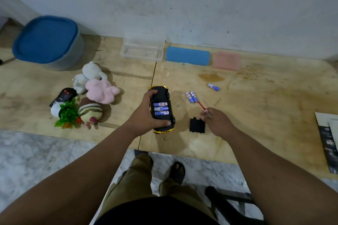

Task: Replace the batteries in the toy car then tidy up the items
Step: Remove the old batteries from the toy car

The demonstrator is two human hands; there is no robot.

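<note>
Plywood worktop [256, 107]: pale, stained boards filling the middle band of the frame, against a grey wall.
Toy car [161, 109]: centre of frame, turned underside up, gold body edge showing at both ends; I see three blue batteries lying in its uncovered bay.
Left hand [146, 113]: my fingers wrap the car from its left side, thumb along the near end.
Right hand [217, 121]: right of centre; I pinch the handle end of a red screwdriver [202, 105], its tip pointing up-left toward the loose cells.
Battery cover [197, 125]: black, flat on the worktop, just left of my right hand.
Loose batteries [191, 97]: a pair lying side by side right of the car; a single battery [213, 86] lies farther upper right.
Screws [218, 101]: small dark specks in a short row, right of the screwdriver.
Soft toys [93, 89]: cluster at left of centre, with a black remote [63, 97] beside them.
Boxes at the wall: clear case [142, 51] with its lid up, blue case [187, 55], pink case [226, 60].
Blue-lidded bin [47, 42]: upper left.
</note>
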